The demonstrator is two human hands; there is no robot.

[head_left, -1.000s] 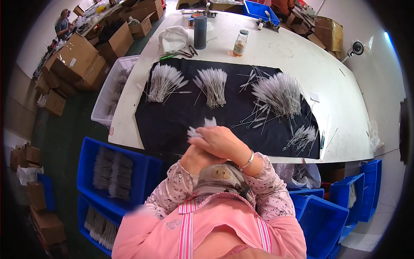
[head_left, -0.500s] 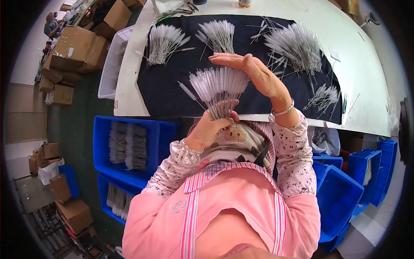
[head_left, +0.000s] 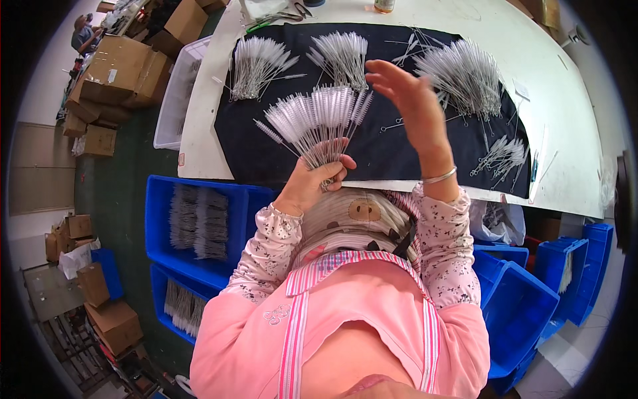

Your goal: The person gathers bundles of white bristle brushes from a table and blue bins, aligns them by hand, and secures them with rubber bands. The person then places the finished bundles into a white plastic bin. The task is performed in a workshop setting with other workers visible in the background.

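My left hand (head_left: 311, 179) is wrapped round the wire stems of a bunch of small white bristle brushes (head_left: 311, 118), whose heads fan out upward over the near edge of the table. To the right, my right hand (head_left: 411, 100) is raised above the dark cloth (head_left: 392, 159), fingers stretched out and holding nothing. Just beyond it lies a large pile of brushes (head_left: 462, 76) with wire stems and looped ends. Another pile of brushes (head_left: 342, 56) is behind the held bunch, and a further brush pile (head_left: 260, 65) sits at the far left of the cloth.
A small heap of brushes (head_left: 500, 158) lies at the cloth's right. The white table (head_left: 565, 139) carries pliers (head_left: 302, 10) at its far edge. At left, a blue bin (head_left: 154, 219) holds stacked brushes; more blue bins (head_left: 522, 312) stand at right. A person (head_left: 85, 34) is far left.
The held bunch has moved left and tilted, its heads spreading wider. My right hand has come away from the brush tips, moving right and turning upright.
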